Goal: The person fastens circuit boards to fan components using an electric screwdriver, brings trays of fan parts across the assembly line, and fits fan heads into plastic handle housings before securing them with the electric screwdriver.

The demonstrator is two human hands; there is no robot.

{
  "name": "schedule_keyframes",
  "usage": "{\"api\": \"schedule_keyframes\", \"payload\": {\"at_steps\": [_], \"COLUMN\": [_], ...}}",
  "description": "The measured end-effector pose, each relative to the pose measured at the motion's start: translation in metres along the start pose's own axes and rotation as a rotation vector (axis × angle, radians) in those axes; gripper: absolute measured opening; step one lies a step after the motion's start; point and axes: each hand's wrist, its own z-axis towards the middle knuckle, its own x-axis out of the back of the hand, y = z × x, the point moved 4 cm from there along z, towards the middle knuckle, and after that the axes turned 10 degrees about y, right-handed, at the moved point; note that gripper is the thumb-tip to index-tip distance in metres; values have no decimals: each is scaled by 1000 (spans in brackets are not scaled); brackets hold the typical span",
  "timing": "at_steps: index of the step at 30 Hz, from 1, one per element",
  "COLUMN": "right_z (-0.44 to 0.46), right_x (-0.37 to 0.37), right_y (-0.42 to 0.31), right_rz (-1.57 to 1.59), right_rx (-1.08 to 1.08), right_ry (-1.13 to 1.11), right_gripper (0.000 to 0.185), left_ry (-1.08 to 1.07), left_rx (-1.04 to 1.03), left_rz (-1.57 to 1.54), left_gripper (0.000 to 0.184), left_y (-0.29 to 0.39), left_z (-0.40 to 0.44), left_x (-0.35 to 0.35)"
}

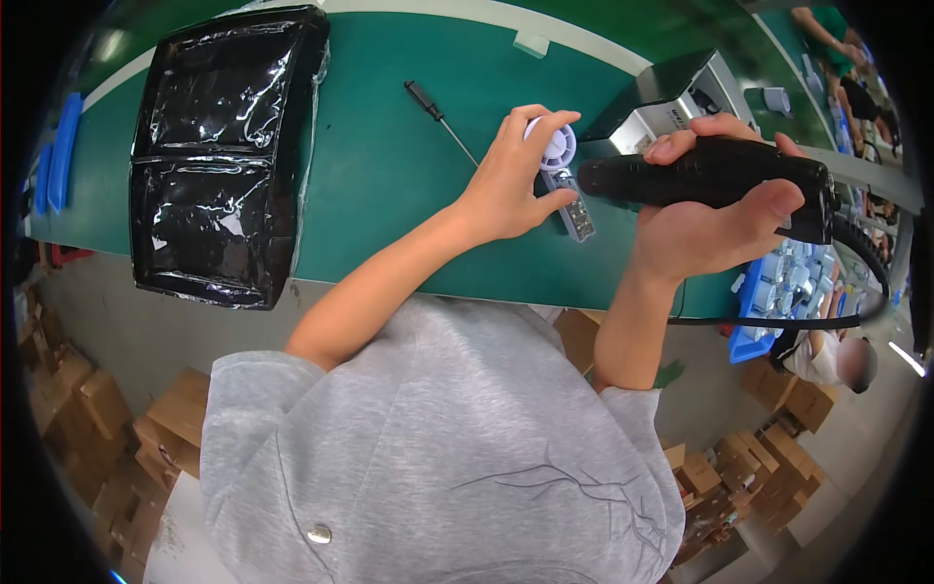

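Note:
My left hand [516,180] is closed around a small white handheld fan [556,146]. The round fan head sits between my fingers, and its narrow handle [579,216] points toward me with small metallic parts showing inside. In my right hand [696,229] lies a black electric screwdriver [715,177], held level with its tapered nose toward the fan handle. My right thumb sticks out along the near side, and some fingers are hidden behind the tool. No bit is visible at its nose. A hand screwdriver [440,119] with a black grip lies left of the fan.
A large black plastic-wrapped package [209,156] occupies the left of the green table [389,214]. Beyond my right hand stands a black and silver box-shaped device [662,102]. A black cable [778,322] loops at right near a blue tray [749,336] of packed parts. Other people are at the right.

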Motion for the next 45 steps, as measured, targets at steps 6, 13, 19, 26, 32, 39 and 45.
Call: {"api": "schedule_keyframes", "payload": {"at_steps": [6, 13, 19, 26, 32, 39, 45], "right_z": [-3, -13, -3, 76, 66, 26, -7], "right_x": [-1, -3, 10, 65, 55, 78, 95], "right_y": [2, 9, 11, -20, 2, -18, -12], "right_rz": [-5, 194, 89, -40, 4, 31, 12], "right_rx": [40, 157, 85, 167, 176, -3, -86], "right_ry": [-24, -97, -212, 253, 157, 86, 119], "right_gripper": [65, 57, 63, 56, 39, 59, 56], "left_ry": [1, 6, 8, -24, -10, 8, 17], "left_rx": [2, -16, -28, -2, -45, -97, -111], "left_rz": [5, 30, 50, 64, 84, 83, 99], "left_gripper": [88, 87, 86, 82, 79, 79, 78], "left_y": [-1, 1, 2, 6, 2, -1, 0], "left_z": [0, 0, 0, 1, 2, 1, 2], "left_x": [-1, -1, 2, 2, -2, -3, -2]}}
